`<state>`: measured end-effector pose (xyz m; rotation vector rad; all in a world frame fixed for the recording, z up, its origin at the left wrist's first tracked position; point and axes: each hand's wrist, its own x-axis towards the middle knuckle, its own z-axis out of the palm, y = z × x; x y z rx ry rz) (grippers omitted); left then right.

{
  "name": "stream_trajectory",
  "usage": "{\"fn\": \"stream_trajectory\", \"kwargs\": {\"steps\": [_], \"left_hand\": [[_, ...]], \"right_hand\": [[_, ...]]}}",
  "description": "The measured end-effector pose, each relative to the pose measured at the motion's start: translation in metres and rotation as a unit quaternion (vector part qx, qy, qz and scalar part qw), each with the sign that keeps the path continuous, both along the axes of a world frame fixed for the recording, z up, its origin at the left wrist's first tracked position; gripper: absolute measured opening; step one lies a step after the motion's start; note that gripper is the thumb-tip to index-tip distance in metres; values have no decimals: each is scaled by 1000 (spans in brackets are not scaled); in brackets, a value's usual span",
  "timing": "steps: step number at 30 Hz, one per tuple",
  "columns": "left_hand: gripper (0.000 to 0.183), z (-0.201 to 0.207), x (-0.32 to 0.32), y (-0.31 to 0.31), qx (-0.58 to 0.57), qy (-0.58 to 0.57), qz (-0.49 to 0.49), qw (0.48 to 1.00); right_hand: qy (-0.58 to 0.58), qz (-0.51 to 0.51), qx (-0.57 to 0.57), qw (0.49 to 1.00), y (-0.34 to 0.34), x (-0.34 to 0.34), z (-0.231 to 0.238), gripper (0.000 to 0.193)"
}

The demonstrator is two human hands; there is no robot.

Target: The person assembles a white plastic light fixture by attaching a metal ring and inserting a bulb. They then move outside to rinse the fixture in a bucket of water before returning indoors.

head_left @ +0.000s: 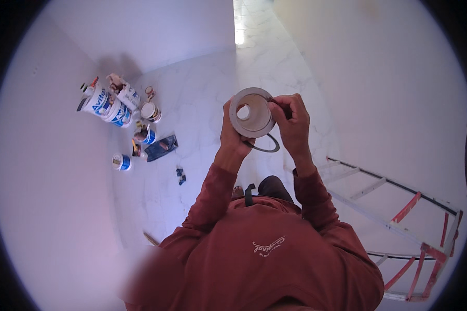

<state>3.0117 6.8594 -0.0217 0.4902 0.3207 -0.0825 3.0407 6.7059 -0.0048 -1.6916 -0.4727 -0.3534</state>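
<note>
Out in front of my chest is a hollow round fitting [233,118] with a grey rim and a pale inside, like a downlight housing; a bright round opening shows at its bottom. My left hand [233,137] wraps its left side and underside. At the upper right of the rim, my right hand [294,123] is closed, thumb and fingers pinching the edge. Something small and dark sits by those fingertips, too hidden to name. Below the fitting hangs a thin dark loop [271,150], perhaps a cable or a ring; where it attaches is hidden.
Paint buckets [121,115] stand along the left wall, with smaller tubs [121,162] and a dark cloth [161,148] on the marble-look floor [202,98]. Small dark items [180,176] lie nearer me. To my right is a red and silver stepladder [373,189].
</note>
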Motion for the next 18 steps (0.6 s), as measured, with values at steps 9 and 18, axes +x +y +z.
{"fn": "stream_trajectory", "kwargs": {"steps": [9, 18], "left_hand": [[39, -31, 177, 1, -7, 14, 7, 1000], [74, -30, 319, -10, 277, -19, -31, 960]], "right_hand": [[126, -19, 143, 981, 9, 199, -13, 18], [232, 109, 85, 963, -59, 364, -3, 23]]}}
